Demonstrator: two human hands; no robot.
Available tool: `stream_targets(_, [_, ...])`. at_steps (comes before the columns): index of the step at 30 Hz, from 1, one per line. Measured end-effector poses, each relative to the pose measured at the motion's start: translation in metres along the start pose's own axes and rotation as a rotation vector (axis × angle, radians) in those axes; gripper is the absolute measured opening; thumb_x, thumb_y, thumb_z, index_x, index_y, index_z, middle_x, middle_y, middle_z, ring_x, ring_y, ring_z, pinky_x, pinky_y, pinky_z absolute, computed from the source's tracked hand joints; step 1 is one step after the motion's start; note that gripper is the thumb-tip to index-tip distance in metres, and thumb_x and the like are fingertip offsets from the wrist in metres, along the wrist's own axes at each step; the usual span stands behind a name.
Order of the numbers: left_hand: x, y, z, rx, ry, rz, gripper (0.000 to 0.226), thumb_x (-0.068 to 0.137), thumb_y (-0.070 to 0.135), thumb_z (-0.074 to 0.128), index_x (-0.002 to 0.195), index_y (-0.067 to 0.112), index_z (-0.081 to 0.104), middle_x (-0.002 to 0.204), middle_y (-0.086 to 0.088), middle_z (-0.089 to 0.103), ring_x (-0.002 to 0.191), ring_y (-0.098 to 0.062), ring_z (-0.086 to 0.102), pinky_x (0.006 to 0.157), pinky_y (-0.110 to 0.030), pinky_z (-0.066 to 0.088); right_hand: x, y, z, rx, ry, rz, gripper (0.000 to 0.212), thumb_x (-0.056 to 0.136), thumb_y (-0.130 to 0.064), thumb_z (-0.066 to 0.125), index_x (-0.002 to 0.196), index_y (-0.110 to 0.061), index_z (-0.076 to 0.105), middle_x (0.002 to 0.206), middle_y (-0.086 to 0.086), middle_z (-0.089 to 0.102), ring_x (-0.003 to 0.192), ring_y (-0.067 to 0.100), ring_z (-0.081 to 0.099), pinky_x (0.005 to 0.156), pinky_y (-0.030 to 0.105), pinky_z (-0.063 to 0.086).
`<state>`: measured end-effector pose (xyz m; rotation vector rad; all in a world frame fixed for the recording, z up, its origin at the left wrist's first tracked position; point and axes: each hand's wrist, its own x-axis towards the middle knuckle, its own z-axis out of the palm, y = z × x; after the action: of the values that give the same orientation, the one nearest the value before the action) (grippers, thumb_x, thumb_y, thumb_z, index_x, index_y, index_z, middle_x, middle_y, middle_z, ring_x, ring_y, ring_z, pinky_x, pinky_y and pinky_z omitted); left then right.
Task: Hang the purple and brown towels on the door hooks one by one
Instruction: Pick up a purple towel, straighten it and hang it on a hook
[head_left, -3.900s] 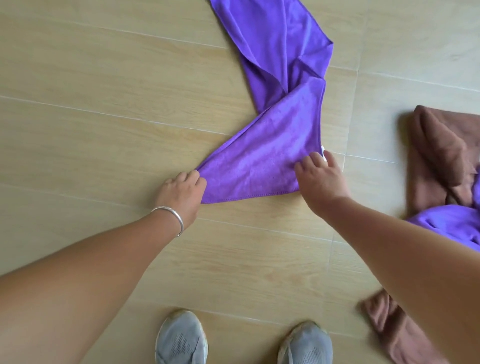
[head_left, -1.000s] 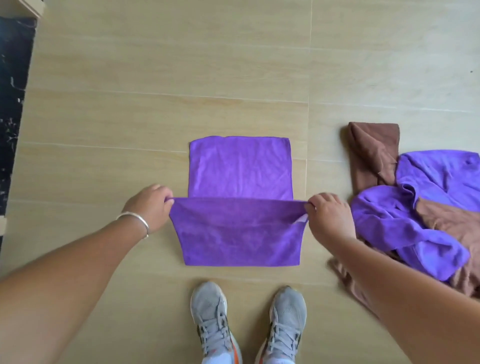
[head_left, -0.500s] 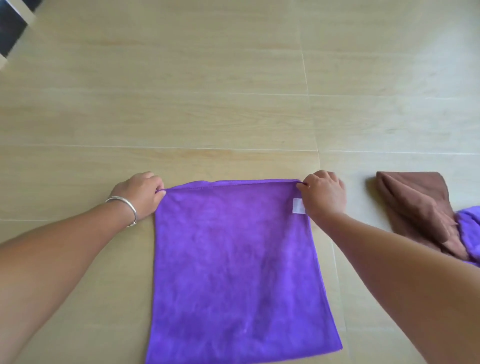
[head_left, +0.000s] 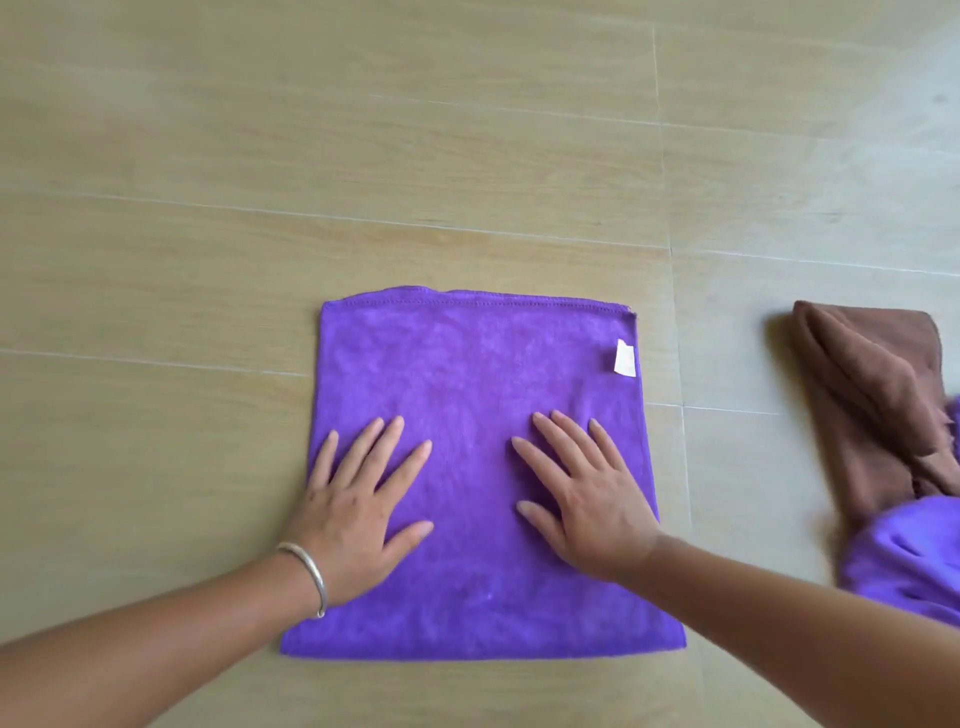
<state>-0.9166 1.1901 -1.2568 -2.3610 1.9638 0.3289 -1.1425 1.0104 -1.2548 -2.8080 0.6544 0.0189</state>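
Lying under both hands (head_left: 467, 499): purple towel (head_left: 478, 374)

there is a single view, from a camera worn on the person's head, looking forward and steeply down at the pale wood-grain tiled floor (head_left: 363, 156). it sits close: both bare forearms enter from the bottom corners, and the flat purple microfibre towel (head_left: 467, 364) fills the middle. the wide lens bends the floor joints. at the right edge the crumpled brown towel (head_left: 872, 395) is cut off by the frame.
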Motion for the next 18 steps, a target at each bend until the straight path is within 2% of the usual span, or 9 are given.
stream_targets(3, [0.004,-0.01,0.005,0.049,-0.036,0.013,0.078,0.083,0.067,0.037,0.15,0.027,0.031,0.158,-0.009,0.024,0.145,-0.027,0.021,0.113,-0.058,0.019,-0.002,0.006,0.008,-0.04,-0.05,-0.005,0.063,0.094,-0.055,0.04,0.147,-0.023,0.039,0.157,0.007,0.029,0.145,0.027,0.024,0.116,0.053,0.021])
stream_targets(7, [0.039,-0.033,-0.009,0.118,-0.067,-0.037,0.078,0.084,0.07,0.028,0.151,0.029,0.026,0.159,-0.01,0.021,0.146,-0.027,0.019,0.115,-0.058,0.014,0.03,0.017,0.001,-0.079,-0.063,0.043,0.062,0.094,-0.055,0.039,0.147,-0.023,0.039,0.156,0.008,0.029,0.145,0.027,0.025,0.116,0.052,0.019])
stream_targets(10, [0.049,-0.035,-0.025,0.169,-0.073,-0.016,0.074,0.086,0.067,0.026,0.149,0.029,0.029,0.156,-0.01,0.028,0.144,-0.026,0.024,0.114,-0.058,0.013,0.036,0.018,-0.007,-0.075,-0.075,0.078,0.061,0.094,-0.054,0.04,0.147,-0.022,0.039,0.156,0.008,0.03,0.144,0.028,0.026,0.115,0.053,0.021])
stream_targets(15, [-0.016,-0.013,-0.011,0.134,-0.058,0.181,0.076,0.083,0.069,0.039,0.147,0.028,0.036,0.155,-0.011,0.03,0.142,-0.028,0.03,0.109,-0.057,0.025,-0.025,0.018,-0.004,-0.069,-0.165,-0.292,0.073,0.084,-0.064,0.051,0.147,-0.028,0.038,0.158,0.008,0.025,0.147,0.025,0.02,0.116,0.051,0.019])
stream_targets(18, [-0.051,-0.011,0.0,0.134,-0.062,0.219,0.077,0.082,0.069,0.043,0.146,0.026,0.041,0.154,-0.012,0.031,0.141,-0.029,0.032,0.107,-0.056,0.027,-0.051,0.024,-0.001,-0.097,-0.141,-0.332,0.076,0.084,-0.071,0.049,0.147,-0.029,0.039,0.157,0.008,0.027,0.146,0.025,0.023,0.115,0.05,0.021])
